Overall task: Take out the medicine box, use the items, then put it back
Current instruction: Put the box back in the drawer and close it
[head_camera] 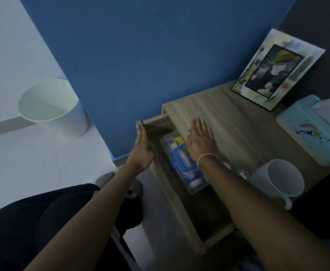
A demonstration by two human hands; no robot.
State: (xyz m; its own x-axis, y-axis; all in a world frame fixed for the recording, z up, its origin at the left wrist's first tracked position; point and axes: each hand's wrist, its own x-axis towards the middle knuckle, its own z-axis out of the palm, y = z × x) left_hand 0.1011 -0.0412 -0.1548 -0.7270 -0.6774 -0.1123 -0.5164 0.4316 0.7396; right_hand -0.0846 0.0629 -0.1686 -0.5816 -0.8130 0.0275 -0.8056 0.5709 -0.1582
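Observation:
The clear plastic medicine box [194, 178] with a blue handle [179, 157] lies inside the open wooden drawer [181, 210] of a bedside cabinet. Bottles and a yellow item show through its lid. My left hand [141, 148] is flat and edge-on against the drawer's front panel, fingers straight, holding nothing. My right hand [200, 139] hovers palm down over the far end of the box and the cabinet top's edge, fingers spread, empty. A thin white bracelet circles that wrist. The right hand hides part of the box.
On the cabinet top [232, 132] stand a white mug [277, 180], a light blue tissue box [312, 130] and a framed picture [275, 69] leaning on the wall. A white waste bin [52, 108] stands on the floor at left. My dark-clothed knee [43, 218] is below.

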